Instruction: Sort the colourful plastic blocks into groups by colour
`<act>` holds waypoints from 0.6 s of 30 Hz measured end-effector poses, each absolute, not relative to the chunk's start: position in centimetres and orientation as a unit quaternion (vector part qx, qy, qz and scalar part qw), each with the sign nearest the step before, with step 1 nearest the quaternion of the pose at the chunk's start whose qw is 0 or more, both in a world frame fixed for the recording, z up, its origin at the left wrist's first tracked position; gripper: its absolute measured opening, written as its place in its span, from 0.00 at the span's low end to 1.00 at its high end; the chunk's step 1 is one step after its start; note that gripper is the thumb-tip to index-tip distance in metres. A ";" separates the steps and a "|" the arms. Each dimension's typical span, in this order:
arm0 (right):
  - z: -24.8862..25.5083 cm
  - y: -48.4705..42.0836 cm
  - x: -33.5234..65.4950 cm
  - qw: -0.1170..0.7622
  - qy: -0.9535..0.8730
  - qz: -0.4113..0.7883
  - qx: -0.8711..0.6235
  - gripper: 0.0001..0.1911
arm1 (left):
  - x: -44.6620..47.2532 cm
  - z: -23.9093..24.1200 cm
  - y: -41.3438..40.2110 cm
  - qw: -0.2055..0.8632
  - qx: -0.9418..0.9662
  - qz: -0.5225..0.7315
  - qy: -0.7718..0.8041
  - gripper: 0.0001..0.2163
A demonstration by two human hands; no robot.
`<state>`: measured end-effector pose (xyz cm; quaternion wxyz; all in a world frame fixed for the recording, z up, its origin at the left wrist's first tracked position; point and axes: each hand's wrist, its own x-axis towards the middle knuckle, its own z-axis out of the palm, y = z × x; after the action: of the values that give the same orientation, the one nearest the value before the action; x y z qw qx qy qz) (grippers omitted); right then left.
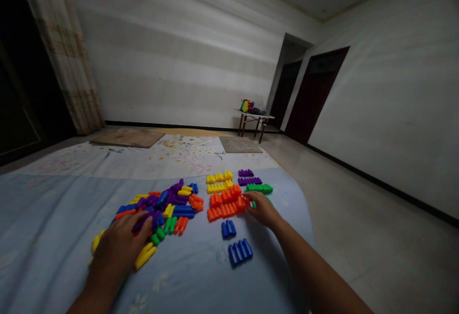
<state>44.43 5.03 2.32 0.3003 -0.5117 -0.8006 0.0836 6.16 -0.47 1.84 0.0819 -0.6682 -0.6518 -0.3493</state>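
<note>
A mixed pile of bullet-shaped plastic pieces (174,199), in yellow, purple, blue, green and orange, lies on the blue part of the cloth. My left hand (120,240) rests on its near left edge, thumb apart from the fingers, whose tips are partly hidden among the pieces. Right of the pile, pieces stand in rows by colour: yellow (219,187), orange (224,210), purple (250,180), green (258,188) and blue (240,253). My right hand (263,207) is at the right end of the front orange row, its fingertips closed on an orange bullet-shaped piece (241,203).
A flowered cloth (190,154) covers the table, with a brown board (127,137) at its far left and a grey board (240,145) at its far right. Beyond stands a small table (255,113) bearing a colourful object. Tiled floor (344,209) lies to the right.
</note>
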 end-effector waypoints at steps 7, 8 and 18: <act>1.8 5.3 43.3 0.276 -0.819 0.107 -0.493 0.19 | 5.9 1.5 -0.4 0.072 -0.659 -0.355 -0.659 0.18; 1.8 5.3 43.2 0.271 -0.820 0.110 -0.492 0.18 | 5.9 1.5 -0.4 0.071 -0.658 -0.354 -0.661 0.18; 2.5 4.4 42.7 0.306 -0.817 0.109 -0.476 0.21 | 6.3 2.2 -0.8 0.036 -0.636 -0.362 -0.680 0.17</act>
<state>42.75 4.35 2.51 0.3061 -0.4758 -0.8173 0.1091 6.32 -0.83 2.17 0.0363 -0.6365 -0.6799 -0.3624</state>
